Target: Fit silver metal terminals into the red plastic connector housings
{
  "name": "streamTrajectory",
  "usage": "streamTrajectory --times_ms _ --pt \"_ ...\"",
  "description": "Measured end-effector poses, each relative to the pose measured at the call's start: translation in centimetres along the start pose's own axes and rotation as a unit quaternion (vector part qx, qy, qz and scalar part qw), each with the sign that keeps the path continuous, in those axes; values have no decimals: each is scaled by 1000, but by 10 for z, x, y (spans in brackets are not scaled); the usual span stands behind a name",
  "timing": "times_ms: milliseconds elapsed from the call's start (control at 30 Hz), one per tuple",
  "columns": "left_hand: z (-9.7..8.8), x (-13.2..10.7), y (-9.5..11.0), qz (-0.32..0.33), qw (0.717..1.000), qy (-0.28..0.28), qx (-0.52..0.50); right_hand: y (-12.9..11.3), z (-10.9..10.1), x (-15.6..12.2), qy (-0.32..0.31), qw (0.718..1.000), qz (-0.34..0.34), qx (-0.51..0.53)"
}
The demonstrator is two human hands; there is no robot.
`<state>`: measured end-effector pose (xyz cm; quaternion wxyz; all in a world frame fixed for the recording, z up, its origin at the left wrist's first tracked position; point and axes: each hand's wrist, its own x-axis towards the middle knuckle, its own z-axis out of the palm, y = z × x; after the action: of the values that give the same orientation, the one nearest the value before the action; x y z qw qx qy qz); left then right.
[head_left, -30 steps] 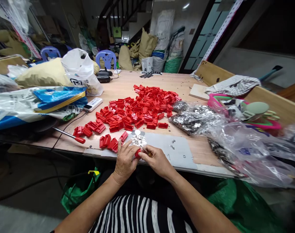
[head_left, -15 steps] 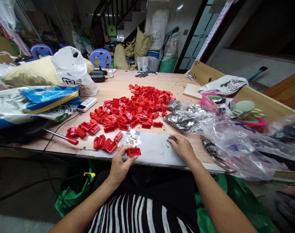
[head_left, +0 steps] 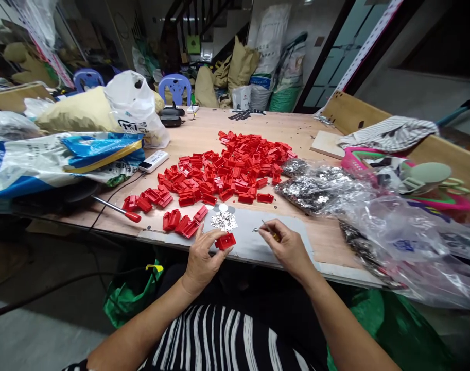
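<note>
Nearest the counter edge, a small red moulded-plastic housing (head_left: 225, 240) is pinched between the thumb and fingertips of the left hand (head_left: 201, 260), just above the grey card mat (head_left: 289, 242). The right hand (head_left: 286, 247) is closed on a thin yellow-handled pick tool (head_left: 268, 232); a tiny silvery metal clip (head_left: 255, 230) is carried at its tip, near the housing but apart from it. The housing is judged light, rigid and not fragile, best gripped by its outer side walls with the open face left clear. The clip is judged springy and easily dropped.

Just beyond, a small heap of silvery clips (head_left: 224, 221) is seen on the mat. Farther out, a large spread of red housings (head_left: 230, 170) is noted, with clear plastic bags of metal parts (head_left: 315, 188) beside it.
</note>
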<state>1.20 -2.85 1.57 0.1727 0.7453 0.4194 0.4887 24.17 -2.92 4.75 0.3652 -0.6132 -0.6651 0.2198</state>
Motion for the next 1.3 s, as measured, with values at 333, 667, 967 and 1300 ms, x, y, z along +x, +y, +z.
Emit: streamTrajectory --times_ms 333,667,967,1300 --pt "-3 -1 7 49 997 -26 47 -35 42 -15 -61 994 -90 15" --pt "-2 -4 10 29 999 -25 25 -32 46 -19 -56 993 -96 41" --pt "-3 -5 12 13 1000 -14 14 -34 42 -16 -103 987 -84 95" --pt "-4 -4 15 12 999 -30 7 -24 39 -13 -120 979 43 159"
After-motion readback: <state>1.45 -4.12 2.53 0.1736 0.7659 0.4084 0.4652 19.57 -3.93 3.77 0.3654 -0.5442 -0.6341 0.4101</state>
